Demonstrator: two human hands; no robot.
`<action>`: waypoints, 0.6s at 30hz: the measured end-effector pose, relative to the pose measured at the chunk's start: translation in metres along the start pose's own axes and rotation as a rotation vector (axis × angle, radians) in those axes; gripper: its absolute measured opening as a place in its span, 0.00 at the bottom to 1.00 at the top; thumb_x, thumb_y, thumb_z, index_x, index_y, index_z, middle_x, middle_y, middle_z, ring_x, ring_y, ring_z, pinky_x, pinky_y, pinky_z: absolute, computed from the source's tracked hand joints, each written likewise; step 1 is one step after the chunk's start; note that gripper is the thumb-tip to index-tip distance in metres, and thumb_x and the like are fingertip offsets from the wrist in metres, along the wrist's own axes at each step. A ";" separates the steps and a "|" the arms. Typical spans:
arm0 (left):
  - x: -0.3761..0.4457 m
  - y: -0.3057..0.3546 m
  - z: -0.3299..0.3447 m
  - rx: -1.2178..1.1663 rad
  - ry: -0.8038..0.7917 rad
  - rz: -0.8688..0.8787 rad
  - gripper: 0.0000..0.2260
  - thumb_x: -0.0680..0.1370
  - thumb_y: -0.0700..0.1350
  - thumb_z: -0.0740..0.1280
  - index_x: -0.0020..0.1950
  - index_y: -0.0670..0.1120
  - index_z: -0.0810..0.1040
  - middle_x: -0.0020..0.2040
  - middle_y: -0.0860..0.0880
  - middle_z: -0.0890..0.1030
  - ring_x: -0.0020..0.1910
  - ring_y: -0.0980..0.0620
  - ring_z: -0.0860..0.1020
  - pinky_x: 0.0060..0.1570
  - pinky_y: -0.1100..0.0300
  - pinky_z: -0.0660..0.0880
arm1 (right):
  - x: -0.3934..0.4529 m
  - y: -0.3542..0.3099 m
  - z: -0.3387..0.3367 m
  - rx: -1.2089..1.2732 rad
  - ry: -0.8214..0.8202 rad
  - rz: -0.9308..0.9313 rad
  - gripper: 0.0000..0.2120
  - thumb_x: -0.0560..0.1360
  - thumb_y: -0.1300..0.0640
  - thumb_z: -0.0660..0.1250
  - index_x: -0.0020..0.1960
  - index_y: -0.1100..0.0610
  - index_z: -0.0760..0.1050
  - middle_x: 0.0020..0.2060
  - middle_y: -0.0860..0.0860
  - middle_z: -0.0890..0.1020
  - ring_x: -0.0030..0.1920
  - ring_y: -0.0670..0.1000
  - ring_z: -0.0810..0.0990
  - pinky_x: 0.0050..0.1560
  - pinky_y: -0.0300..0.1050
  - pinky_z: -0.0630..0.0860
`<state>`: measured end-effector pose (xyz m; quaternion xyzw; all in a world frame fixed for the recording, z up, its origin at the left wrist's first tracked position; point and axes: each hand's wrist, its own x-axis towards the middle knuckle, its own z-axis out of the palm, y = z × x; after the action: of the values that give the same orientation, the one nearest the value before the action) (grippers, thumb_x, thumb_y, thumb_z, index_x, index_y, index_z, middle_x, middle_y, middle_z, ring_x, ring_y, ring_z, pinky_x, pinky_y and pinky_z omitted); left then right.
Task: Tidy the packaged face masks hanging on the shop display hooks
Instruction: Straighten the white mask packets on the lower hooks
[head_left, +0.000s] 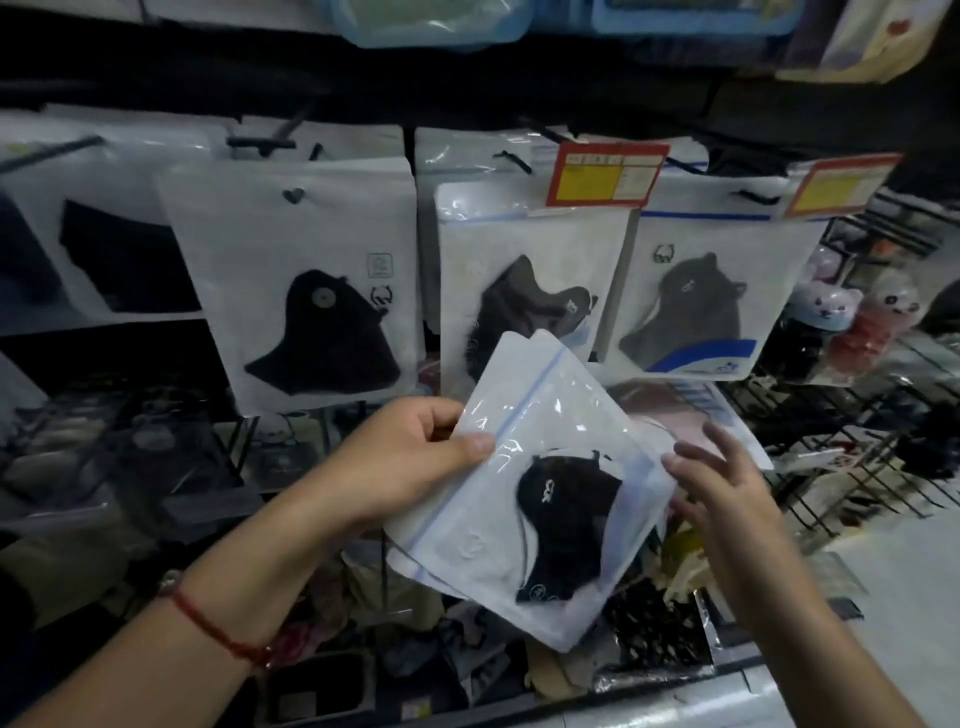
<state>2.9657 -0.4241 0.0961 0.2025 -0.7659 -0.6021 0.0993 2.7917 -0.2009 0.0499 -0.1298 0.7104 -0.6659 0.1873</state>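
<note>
Held item: clear zip-seal plastic packet with a black face mask inside (540, 499), tilted, in front of the display and off the hooks; a second packet edge shows just behind it.
Your left hand (410, 457): fingers gripping the packet's upper left edge, thumb on its front.
Your right hand (722, 483): fingers spread and relaxed, touching the packet's right edge.
Left wrist: red cord bracelet (218, 631).
Behind, on black hooks: three white mask packets (311, 291), (530, 280), (711, 291), side by side.
Overlapping their tops: red-and-yellow price tags (605, 174), (839, 184).
Far right: wire rack (857, 467), small bear-faced items (831, 306).
</note>
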 end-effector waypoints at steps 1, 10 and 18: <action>-0.002 0.003 -0.002 0.037 -0.007 0.025 0.06 0.77 0.48 0.73 0.51 0.48 0.86 0.47 0.50 0.87 0.48 0.48 0.85 0.57 0.44 0.79 | -0.003 -0.010 0.005 -0.113 0.036 -0.117 0.37 0.68 0.46 0.72 0.74 0.41 0.62 0.64 0.41 0.73 0.65 0.43 0.73 0.61 0.48 0.71; -0.008 0.039 -0.023 0.154 -0.146 0.209 0.05 0.75 0.46 0.76 0.45 0.47 0.82 0.36 0.54 0.79 0.37 0.57 0.76 0.39 0.63 0.71 | -0.017 -0.092 0.070 -0.971 -0.279 -1.068 0.24 0.73 0.39 0.67 0.67 0.44 0.72 0.70 0.49 0.66 0.71 0.49 0.63 0.68 0.51 0.67; -0.013 0.044 -0.036 0.120 -0.139 0.182 0.12 0.72 0.50 0.77 0.43 0.42 0.80 0.34 0.54 0.74 0.34 0.57 0.72 0.36 0.65 0.68 | -0.009 -0.106 0.076 -0.868 -0.339 -1.073 0.20 0.69 0.37 0.66 0.58 0.42 0.78 0.63 0.45 0.67 0.56 0.45 0.71 0.50 0.35 0.74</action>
<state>2.9832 -0.4418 0.1489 0.0956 -0.8208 -0.5562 0.0881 2.8263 -0.2736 0.1534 -0.6265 0.7107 -0.2937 -0.1270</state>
